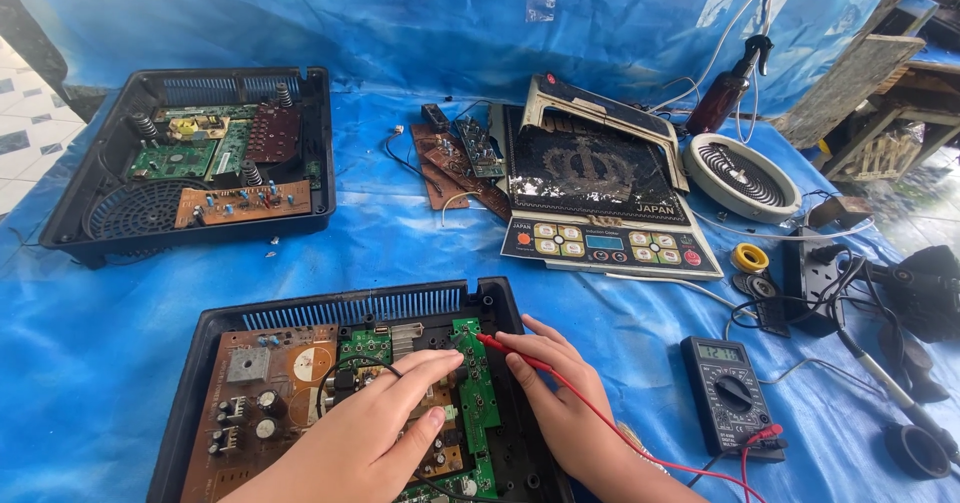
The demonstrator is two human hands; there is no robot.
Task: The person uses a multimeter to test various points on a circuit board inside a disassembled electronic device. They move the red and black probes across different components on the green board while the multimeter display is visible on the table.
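Near centre, right hand (pixel 560 403) pinches red probe (pixel 510 353) onto green circuit board (pixel 478 383) inside near black casing (pixel 200 363); left hand (pixel 375 433), fingers together, presses same board. Multimeter (pixel 730 388) right on counter (pixel 400 243).

red probe (pixel 500 348), tip on green board (pixel 478 393)

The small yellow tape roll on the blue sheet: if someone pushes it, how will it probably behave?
The yellow tape roll lies flat on its side, so it would likely slide, not roll. It looks small and hollow, so probably light. The blue sheet is wrinkled and might catch it; cables close by could also stop it.
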